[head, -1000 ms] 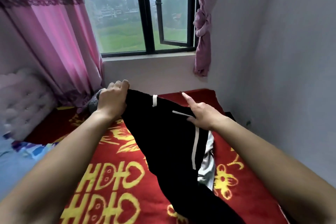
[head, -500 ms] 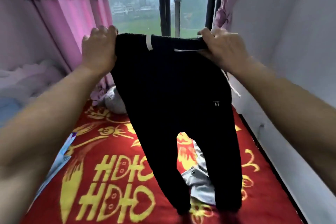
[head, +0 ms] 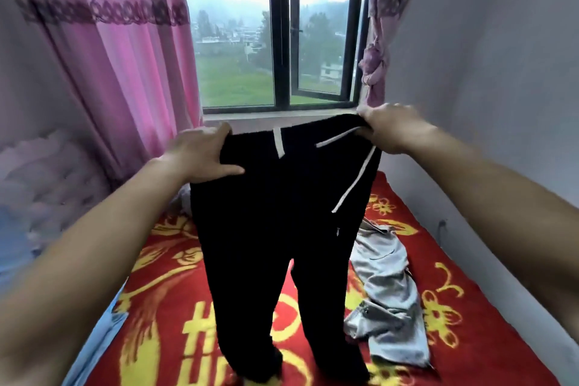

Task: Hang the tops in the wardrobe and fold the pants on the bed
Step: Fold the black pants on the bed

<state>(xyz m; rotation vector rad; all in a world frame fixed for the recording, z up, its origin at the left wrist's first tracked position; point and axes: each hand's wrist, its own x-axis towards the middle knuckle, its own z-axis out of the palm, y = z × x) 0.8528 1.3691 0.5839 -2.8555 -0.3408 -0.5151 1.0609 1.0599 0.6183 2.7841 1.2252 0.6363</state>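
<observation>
Holding black pants up by the waistband, left hand and right hand gripping its two ends, legs hanging over the red bed, beside a crumpled grey garment.

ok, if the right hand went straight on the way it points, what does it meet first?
Probably the window sill. The right hand, gripping the black pants at the waistband, points left and away along its forearm. Only air shows between, though depth is unclear.
</observation>
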